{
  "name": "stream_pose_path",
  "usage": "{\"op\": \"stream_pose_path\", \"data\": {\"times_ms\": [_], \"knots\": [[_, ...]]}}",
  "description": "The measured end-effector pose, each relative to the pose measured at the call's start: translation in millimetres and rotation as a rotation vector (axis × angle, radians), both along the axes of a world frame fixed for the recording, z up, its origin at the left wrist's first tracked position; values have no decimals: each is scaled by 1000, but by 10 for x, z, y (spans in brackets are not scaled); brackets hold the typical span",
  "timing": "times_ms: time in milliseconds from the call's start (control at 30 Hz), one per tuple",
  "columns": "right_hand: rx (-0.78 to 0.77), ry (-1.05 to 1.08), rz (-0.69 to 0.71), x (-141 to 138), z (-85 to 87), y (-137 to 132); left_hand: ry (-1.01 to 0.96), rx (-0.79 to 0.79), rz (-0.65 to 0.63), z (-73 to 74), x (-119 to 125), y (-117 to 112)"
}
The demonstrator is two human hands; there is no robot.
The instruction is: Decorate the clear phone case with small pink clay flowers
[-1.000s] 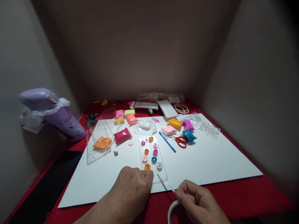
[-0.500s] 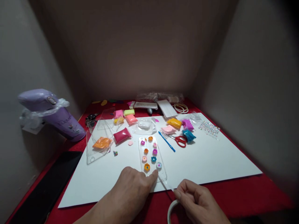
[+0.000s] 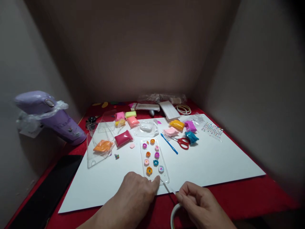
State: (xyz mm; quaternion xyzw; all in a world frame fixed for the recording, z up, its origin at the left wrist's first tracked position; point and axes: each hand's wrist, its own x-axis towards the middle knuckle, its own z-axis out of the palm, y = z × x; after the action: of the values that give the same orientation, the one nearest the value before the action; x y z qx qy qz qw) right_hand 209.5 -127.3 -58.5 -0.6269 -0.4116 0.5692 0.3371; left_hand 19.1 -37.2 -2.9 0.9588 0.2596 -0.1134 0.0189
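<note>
A clear phone case lies on the white board, dotted with several small clay flowers in orange, purple, pink, teal and pale blue. At its near end rests the index fingertip of my left hand, where a narrow strip of tape begins. The other left fingers are curled, and the thumb is mostly hidden. From that fingertip the strip runs taut to my right hand, whose thumb and index finger pinch it. Below the pinch, a tape roll hangs, partly covered by the right hand.
Clay packets such as the crimson one, red-handled scissors and a blue modelling tool lie beyond the case. More clear cases lie left. A gem sheet is right. A purple tumbler-like object leans at far left.
The view has shifted slightly, moving the scene a little left in the picture. Both hands keep nearly the same pose, with the tape still stretched between them.
</note>
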Motion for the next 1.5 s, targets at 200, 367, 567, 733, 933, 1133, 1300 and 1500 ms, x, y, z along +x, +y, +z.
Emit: {"op": "stream_pose_path", "data": {"times_ms": [200,367,567,733,933,1133,1300,1500], "knots": [[-16,17,5,-6,22,20,-150,57,58,-114,-58,49],[-15,66,-43,-24,15,34,-254,88,88,-169,-91,78],[-22,95,-65,-56,88,38,-234,14,17,-81,-75,40],[-30,84,-74,-78,127,41,-198,4,2,-77,-71,28],[-16,100,-55,-57,98,18,-187,8,-5,-115,-70,14],[-10,111,-43,-43,75,16,-184,-7,-2,-110,-57,-1],[-19,134,-62,-43,35,10,-202,9,0,-91,-68,5],[-28,112,-51,-43,47,14,-147,50,40,-89,-55,38]]}}
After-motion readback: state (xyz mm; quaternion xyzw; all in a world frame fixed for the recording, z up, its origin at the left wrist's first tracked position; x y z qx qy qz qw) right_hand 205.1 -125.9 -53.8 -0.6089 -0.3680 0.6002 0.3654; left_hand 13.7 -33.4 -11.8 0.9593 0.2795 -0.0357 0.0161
